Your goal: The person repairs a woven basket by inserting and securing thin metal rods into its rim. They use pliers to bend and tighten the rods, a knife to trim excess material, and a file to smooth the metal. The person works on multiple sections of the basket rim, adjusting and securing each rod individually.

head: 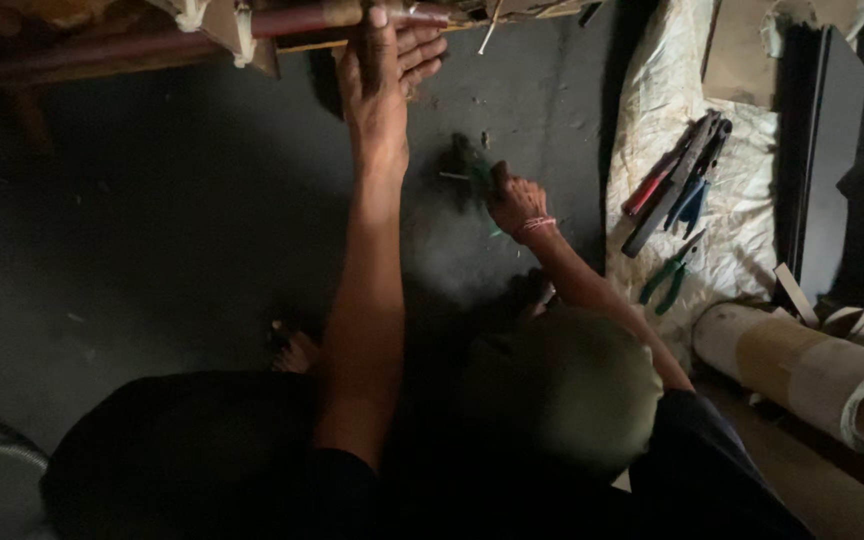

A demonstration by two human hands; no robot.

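Dark concrete floor (pixel 202 230). The left hand (pixel 382 90) grips a reddish pipe (pixel 302 20) ahead; the right hand (pixel 514 200), fist-closed on something indistinct, has pliers (pixel 667 272) on sacking (pixel 742 240) to its right.

Labels, signs, screens: none in view. Packaging: one pale woven sack (pixel 672 110), flattened on the dark floor at right, serving as a mat under hand tools.
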